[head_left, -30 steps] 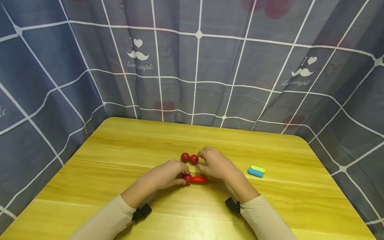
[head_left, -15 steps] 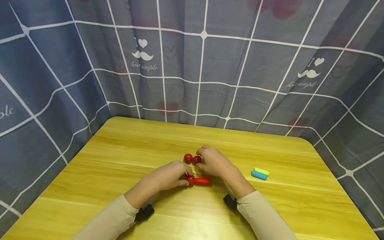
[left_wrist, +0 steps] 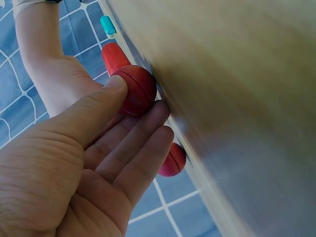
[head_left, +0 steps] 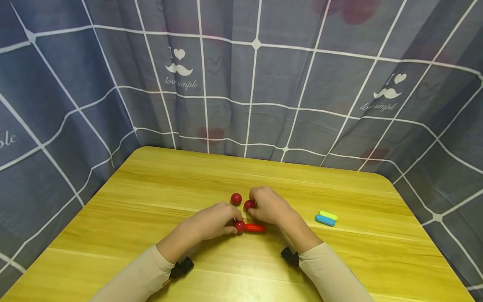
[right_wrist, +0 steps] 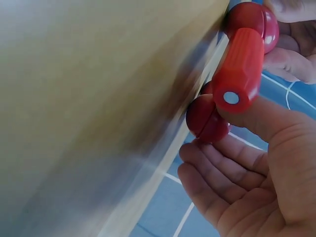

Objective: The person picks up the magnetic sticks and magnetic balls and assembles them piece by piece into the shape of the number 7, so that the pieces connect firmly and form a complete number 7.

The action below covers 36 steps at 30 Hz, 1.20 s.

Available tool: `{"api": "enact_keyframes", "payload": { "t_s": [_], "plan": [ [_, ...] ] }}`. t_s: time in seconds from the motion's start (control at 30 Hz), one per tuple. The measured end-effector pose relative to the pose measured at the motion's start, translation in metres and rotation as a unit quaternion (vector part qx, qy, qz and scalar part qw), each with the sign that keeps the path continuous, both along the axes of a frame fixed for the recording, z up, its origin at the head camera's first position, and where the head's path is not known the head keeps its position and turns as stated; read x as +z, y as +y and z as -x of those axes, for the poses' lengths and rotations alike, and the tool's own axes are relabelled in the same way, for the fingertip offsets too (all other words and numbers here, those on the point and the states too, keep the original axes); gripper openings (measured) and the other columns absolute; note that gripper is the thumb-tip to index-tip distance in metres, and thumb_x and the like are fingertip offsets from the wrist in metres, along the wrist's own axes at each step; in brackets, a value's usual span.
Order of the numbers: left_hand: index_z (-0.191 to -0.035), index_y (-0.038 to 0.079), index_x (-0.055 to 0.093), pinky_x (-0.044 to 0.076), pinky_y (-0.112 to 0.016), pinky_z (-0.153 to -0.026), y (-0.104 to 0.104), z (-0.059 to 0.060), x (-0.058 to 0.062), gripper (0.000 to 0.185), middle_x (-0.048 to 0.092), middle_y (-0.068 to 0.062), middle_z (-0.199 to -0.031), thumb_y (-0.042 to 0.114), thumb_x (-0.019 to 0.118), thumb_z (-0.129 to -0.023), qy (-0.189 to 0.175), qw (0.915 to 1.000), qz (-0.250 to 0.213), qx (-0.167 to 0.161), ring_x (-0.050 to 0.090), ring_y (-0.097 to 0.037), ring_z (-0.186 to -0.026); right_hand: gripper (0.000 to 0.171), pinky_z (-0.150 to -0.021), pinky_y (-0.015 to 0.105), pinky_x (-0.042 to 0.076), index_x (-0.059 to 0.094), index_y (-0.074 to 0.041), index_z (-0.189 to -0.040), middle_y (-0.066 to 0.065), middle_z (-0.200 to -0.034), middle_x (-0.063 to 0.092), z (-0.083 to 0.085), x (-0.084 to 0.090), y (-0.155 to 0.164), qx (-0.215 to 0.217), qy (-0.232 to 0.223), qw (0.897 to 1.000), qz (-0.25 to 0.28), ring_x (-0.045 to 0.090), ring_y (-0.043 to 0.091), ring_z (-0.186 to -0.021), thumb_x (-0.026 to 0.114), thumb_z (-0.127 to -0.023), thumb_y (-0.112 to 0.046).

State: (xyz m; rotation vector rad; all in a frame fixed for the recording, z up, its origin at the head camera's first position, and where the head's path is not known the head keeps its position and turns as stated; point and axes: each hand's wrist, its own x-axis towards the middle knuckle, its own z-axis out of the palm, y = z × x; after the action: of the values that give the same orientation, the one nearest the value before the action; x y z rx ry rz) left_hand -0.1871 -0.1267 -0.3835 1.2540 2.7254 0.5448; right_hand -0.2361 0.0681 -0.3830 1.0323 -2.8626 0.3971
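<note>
On the left of the pale yellow wood-grain table [head_left: 151, 201], a beige-sleeved arm ends in the left hand [head_left: 211, 221], whose grip pinches a glossy red ball [head_left: 239, 227] between thumb and fingertips; the left wrist view shows the thumb [left_wrist: 106, 101] pressed on top of that ball and the fingers curved beneath it. The ball is smooth, hard-looking plastic with a seam round its middle, and it sits against the left end of a short red rod [head_left: 255, 227], a ribbed cylinder with a small pale disc in its end face [right_wrist: 230, 97]. The rod lies flat on the table, pointing rightward from the ball.

Just beyond, a loose red ball [head_left: 236, 199] rests alone on the wood, a little apart from the fingers. Right of it, the right hand [head_left: 268, 206] curls its grip on another red ball [head_left: 249, 205]; the right wrist view shows this ball [right_wrist: 206, 118] at the thumb, just beside the rod's free end, though whether they touch is unclear.

Farther right, well apart from both hands, a blue capsule-shaped rod [head_left: 325, 220] and a yellow-green one [head_left: 328, 215] lie side by side, touching.

A grey-blue cloth [head_left: 241, 84] with a white grid and moustache prints hangs around the table's far and side edges.
</note>
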Motion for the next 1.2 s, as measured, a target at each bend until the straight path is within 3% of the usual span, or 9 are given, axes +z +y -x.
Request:
{"api": "enact_keyframes", "payload": {
  "t_s": [0.47, 1.0, 1.2],
  "plan": [
    [-0.087, 0.016, 0.065, 0.042, -0.016, -0.063, 0.001, -0.003, -0.001, 0.012, 0.056, 0.012, -0.078, 0.020, 0.072, -0.078, -0.003, 0.9999, 0.007, 0.010, 0.054, -0.008, -0.069, 0.019, -0.051, 0.022, 0.040, 0.057, -0.013, -0.075, -0.007, -0.063, 0.051, -0.017, -0.001, 0.028, -0.005, -0.020, 1.000, 0.006, 0.045, 0.008, -0.057, 0.072, -0.070, -0.023],
    [-0.089, 0.015, 0.066, 0.043, -0.017, -0.063, 0.002, -0.004, 0.000, 0.013, 0.058, 0.012, -0.079, 0.018, 0.072, -0.078, -0.003, 1.0000, 0.001, 0.009, 0.053, -0.006, -0.068, 0.018, -0.057, 0.022, 0.042, 0.058, -0.013, -0.081, -0.007, -0.070, 0.054, -0.034, 0.001, 0.057, -0.024, -0.017, 1.000, -0.011, 0.047, 0.007, -0.062, 0.071, -0.070, -0.019],
    [-0.089, 0.014, 0.066, 0.044, -0.016, -0.064, 0.003, -0.004, 0.001, 0.013, 0.059, 0.010, -0.080, 0.018, 0.072, -0.078, 0.007, 0.9999, 0.003, 0.008, 0.053, -0.006, -0.069, 0.016, -0.057, 0.020, 0.042, 0.059, -0.014, -0.082, -0.007, -0.072, 0.055, -0.043, 0.004, 0.064, -0.007, -0.026, 1.000, -0.013, 0.048, 0.007, -0.062, 0.071, -0.072, -0.018]
  ]
}}
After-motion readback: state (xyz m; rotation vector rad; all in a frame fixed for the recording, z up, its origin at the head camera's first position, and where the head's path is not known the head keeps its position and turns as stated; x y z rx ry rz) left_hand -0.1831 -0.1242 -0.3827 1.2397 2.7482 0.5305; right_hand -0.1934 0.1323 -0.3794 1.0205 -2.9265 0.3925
